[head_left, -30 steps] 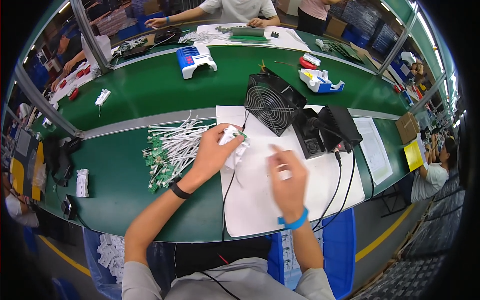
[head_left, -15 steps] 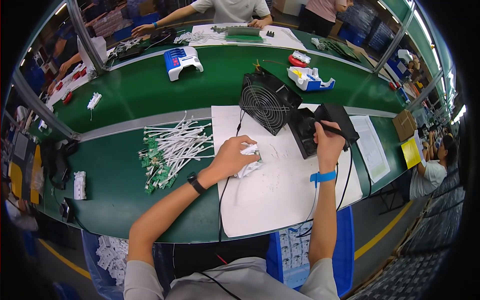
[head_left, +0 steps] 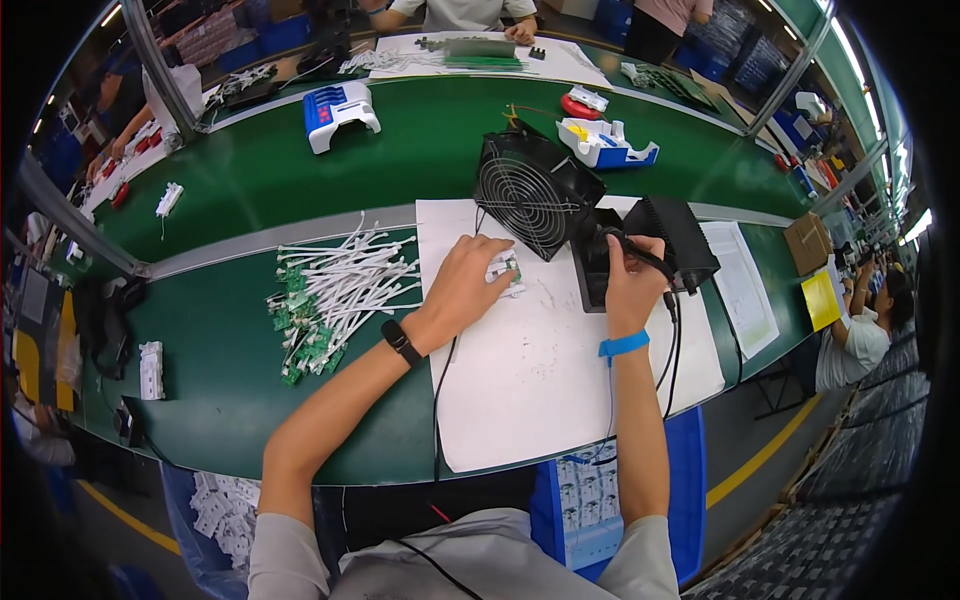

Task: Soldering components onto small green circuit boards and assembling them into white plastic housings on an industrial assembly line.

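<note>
On the white sheet [head_left: 520, 390], my left hand [head_left: 462, 285] grips a small white plastic housing [head_left: 508, 285] with a bit of green circuit board showing in it. My fingers hide part of the housing. In my right hand [head_left: 634, 292] is the black handle of a soldering iron [head_left: 652, 260], its cable trailing down beside the wrist. The iron's front end is at the black stand [head_left: 592, 290], and its tip is hidden there. A black fan with a round wire guard [head_left: 525, 200] stands just beyond both hands.
Left of the sheet lies a pile of white cables [head_left: 350, 275] with green boards. A black power box [head_left: 670, 240] stands right of the iron. Blue-and-white casings [head_left: 338, 112] rest on the far green belt. Blue bins [head_left: 685, 470] stand below the table edge.
My left hand has moved up and slightly left with the housing, nearer the fan. My right hand, still on the soldering iron, has shifted left and a little lower at the stand.
</note>
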The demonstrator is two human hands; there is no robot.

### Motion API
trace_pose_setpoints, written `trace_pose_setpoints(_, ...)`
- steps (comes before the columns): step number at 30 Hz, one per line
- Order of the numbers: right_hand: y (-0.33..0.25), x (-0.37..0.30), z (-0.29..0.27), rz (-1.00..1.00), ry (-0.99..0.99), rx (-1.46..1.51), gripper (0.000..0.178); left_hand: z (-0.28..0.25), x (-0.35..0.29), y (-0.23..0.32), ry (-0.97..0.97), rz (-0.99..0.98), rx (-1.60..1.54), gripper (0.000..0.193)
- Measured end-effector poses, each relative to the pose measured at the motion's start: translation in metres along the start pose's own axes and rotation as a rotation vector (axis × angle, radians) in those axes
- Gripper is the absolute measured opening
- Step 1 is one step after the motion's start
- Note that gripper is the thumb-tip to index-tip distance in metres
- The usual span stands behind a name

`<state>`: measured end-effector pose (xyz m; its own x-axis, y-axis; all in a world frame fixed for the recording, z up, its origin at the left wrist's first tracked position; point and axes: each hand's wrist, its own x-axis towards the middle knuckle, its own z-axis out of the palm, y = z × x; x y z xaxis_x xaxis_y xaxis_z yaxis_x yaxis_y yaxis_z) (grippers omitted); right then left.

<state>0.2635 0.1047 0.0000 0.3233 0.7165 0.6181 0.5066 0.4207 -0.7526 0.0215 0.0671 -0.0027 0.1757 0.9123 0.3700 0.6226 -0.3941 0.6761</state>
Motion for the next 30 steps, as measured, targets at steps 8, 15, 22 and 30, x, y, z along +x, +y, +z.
trace_pose_setpoints(8,0.034,0.023,0.011,-0.006,0.074,-0.009,0.019,-0.002,-0.014,0.005,-0.015,0.134,0.142,0.058)
trace_pose_setpoints(15,0.044,0.021,0.013,-0.030,0.152,0.073,0.017,-0.003,-0.025,-0.004,-0.003,0.155,0.052,0.067)
trace_pose_setpoints(22,0.037,0.021,0.009,-0.040,0.185,0.142,0.018,0.001,-0.024,-0.006,-0.003,0.161,0.054,0.065)
trace_pose_setpoints(30,-0.005,0.003,-0.039,-0.284,0.471,0.173,0.012,-0.010,-0.036,-0.009,0.025,0.119,0.195,0.059)
